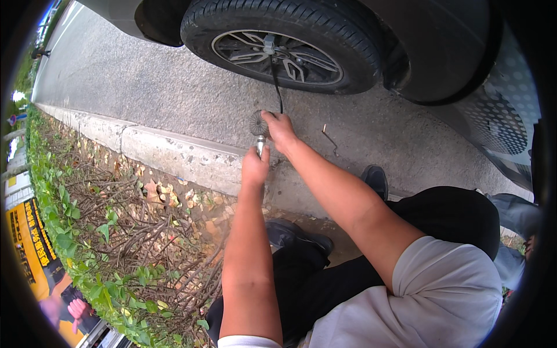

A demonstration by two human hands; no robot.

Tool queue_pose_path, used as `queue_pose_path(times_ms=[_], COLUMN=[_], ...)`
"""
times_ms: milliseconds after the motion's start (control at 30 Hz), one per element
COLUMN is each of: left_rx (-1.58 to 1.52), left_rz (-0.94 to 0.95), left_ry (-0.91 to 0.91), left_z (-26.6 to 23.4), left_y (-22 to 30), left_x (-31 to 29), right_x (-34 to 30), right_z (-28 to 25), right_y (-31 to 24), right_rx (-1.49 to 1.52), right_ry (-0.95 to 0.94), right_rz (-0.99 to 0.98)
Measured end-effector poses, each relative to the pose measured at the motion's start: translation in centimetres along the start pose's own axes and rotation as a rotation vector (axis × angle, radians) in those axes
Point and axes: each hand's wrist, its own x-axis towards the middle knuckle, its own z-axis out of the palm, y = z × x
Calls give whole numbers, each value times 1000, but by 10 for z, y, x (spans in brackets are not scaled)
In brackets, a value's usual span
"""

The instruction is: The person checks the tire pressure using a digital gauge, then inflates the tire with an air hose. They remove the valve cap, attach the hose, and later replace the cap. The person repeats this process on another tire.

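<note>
In both hands is a tool with a round, grey, radially ribbed head [258, 123] and a short silver handle [261, 142]. My left hand [255, 168] is closed round the lower end of that handle. My right hand [279, 132] is closed at the right side of the ribbed head, its thumb against the rim. A thin black bar or hose [277, 84] runs from my right hand up to the wheel [293, 65] of a dark car. At the wheel's hub sits a small silver-grey block [268, 44]. What my right fingers wrap underneath is hidden.
On the asphalt to the right lies a thin bent rod [330, 139]. A concrete kerb [174, 153] crosses below the wheel. Leafy branches [127, 255] and dry leaves fill the left side. Another person's grey-clad leg [513, 211] shows at the right edge, behind my knee [458, 211].
</note>
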Motion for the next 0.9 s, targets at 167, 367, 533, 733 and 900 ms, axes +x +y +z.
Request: queue_pose_path(times_ms=[167,367,533,733,900], left_rx=[25,134,268,455,634], left_rz=[-59,-86,-193,-250,-369], left_ry=[3,95,116,46,47], left_z=[1,-16,-26,-29,-24], left_y=[-7,-37,-50,-47,-46], left_x=[1,-1,-9,-24,-25], right_x=[2,10,-6,-18,-7], right_z=[-2,12,40,54,56], right_y=[-4,-72,-132,-164,-162], right_rx=[-145,-111,133,176,175], right_ry=[-32,122,14,72,71], right_rz=[-19,-553,-276,-161,-142])
